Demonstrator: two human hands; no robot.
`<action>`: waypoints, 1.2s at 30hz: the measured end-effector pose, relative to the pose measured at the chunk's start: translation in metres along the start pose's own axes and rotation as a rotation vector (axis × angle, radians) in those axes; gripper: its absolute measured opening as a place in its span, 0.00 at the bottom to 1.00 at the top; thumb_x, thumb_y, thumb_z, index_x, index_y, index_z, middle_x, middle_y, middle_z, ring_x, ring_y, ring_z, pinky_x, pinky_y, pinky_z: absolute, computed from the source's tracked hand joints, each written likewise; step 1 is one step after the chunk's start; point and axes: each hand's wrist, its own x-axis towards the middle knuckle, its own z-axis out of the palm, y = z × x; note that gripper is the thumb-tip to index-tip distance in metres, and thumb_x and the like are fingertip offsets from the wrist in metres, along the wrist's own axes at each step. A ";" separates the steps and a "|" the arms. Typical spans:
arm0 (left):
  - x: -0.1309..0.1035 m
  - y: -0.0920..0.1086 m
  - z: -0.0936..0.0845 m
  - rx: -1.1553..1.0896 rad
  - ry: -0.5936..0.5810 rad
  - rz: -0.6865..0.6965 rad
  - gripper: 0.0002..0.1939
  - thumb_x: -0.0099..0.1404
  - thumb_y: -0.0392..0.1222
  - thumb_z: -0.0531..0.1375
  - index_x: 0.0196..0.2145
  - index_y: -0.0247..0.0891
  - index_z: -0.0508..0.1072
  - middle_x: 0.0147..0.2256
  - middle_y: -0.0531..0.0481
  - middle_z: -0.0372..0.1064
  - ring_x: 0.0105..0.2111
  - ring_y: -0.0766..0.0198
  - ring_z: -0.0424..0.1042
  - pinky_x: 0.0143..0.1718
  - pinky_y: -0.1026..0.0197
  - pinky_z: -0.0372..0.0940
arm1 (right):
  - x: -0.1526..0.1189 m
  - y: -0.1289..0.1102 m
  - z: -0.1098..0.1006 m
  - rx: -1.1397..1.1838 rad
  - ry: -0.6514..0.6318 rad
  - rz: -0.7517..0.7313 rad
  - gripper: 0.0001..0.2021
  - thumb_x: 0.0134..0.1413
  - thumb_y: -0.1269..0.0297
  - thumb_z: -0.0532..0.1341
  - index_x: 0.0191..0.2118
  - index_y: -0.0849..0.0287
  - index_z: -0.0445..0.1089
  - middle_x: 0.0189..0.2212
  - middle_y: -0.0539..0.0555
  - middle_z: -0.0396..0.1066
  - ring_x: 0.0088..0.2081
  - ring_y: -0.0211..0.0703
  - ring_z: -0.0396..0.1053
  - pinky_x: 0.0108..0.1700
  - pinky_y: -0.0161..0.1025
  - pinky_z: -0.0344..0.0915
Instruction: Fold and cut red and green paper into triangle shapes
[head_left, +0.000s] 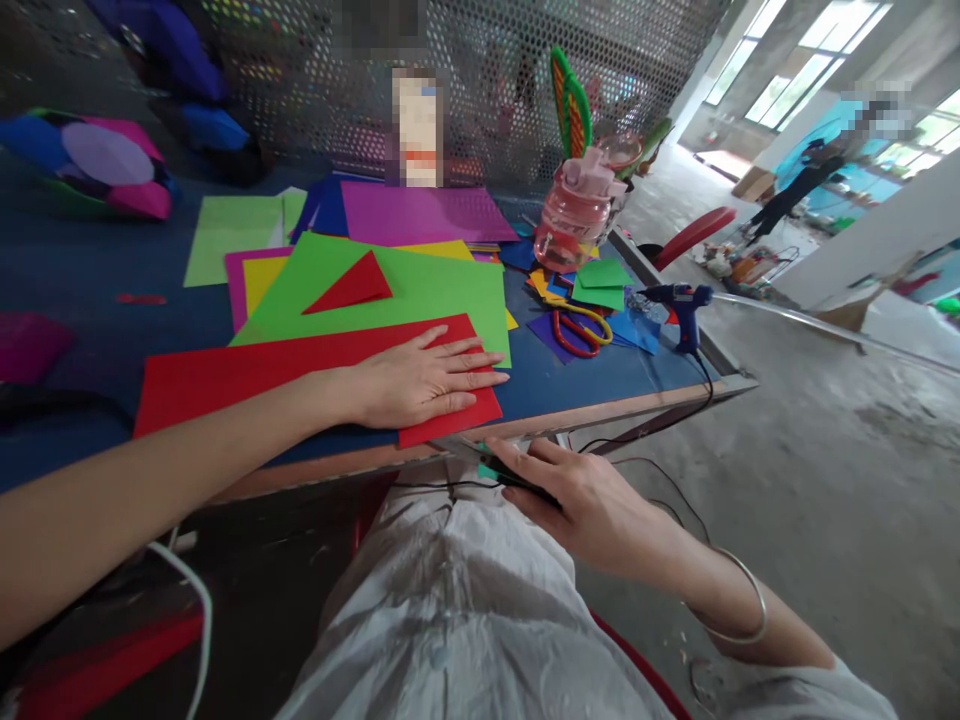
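Observation:
My left hand lies flat with fingers spread on a long red sheet that looks like craft foam or felt. At the table's front edge, my right hand is closed around a dark and green utility knife. Its blade points left, by the near edge of the red sheet; whether it touches the sheet I cannot tell. Beyond the left hand, a red triangle rests on a bright green sheet.
Scissors with red and yellow handles lie among coloured scraps at the right. A blue glue gun stands at the table corner, its cord hanging down. A pink bottle and a purple sheet are behind. A person stands far right.

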 end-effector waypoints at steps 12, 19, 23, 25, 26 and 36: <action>0.000 0.002 -0.002 -0.016 -0.010 -0.001 0.29 0.82 0.58 0.43 0.76 0.63 0.51 0.79 0.59 0.45 0.80 0.51 0.39 0.77 0.37 0.25 | 0.004 -0.003 0.002 0.028 -0.037 -0.012 0.27 0.79 0.58 0.53 0.77 0.54 0.58 0.51 0.61 0.78 0.49 0.53 0.79 0.48 0.48 0.75; -0.001 0.003 -0.003 -0.016 0.008 0.004 0.28 0.82 0.57 0.43 0.76 0.64 0.53 0.78 0.58 0.47 0.80 0.51 0.41 0.78 0.37 0.26 | 0.007 -0.004 0.005 0.026 -0.021 -0.025 0.27 0.78 0.58 0.54 0.76 0.54 0.59 0.51 0.61 0.78 0.48 0.53 0.80 0.47 0.48 0.76; -0.001 0.003 -0.004 -0.005 0.003 0.007 0.29 0.81 0.59 0.43 0.76 0.64 0.52 0.78 0.58 0.46 0.80 0.51 0.41 0.77 0.36 0.27 | 0.009 -0.004 0.006 0.038 -0.023 -0.039 0.27 0.78 0.58 0.54 0.76 0.53 0.59 0.53 0.62 0.78 0.49 0.54 0.80 0.48 0.48 0.75; -0.001 0.004 -0.004 -0.007 0.002 -0.001 0.29 0.82 0.59 0.43 0.76 0.64 0.52 0.78 0.58 0.46 0.80 0.51 0.41 0.77 0.37 0.27 | 0.010 -0.005 0.006 0.040 -0.022 -0.046 0.26 0.79 0.58 0.54 0.76 0.53 0.59 0.54 0.62 0.77 0.50 0.53 0.80 0.48 0.48 0.75; -0.001 0.004 -0.004 -0.011 -0.002 -0.004 0.29 0.82 0.59 0.43 0.76 0.64 0.52 0.78 0.59 0.46 0.80 0.51 0.41 0.77 0.37 0.27 | 0.010 -0.004 0.006 0.035 -0.020 -0.049 0.26 0.79 0.58 0.54 0.76 0.54 0.59 0.54 0.62 0.77 0.50 0.53 0.80 0.48 0.48 0.75; -0.001 0.005 -0.005 -0.024 -0.015 -0.003 0.29 0.81 0.58 0.44 0.76 0.63 0.53 0.79 0.58 0.45 0.80 0.51 0.40 0.77 0.37 0.25 | 0.012 -0.005 0.006 0.023 -0.042 -0.047 0.27 0.79 0.57 0.53 0.76 0.53 0.58 0.55 0.62 0.77 0.51 0.54 0.79 0.49 0.49 0.75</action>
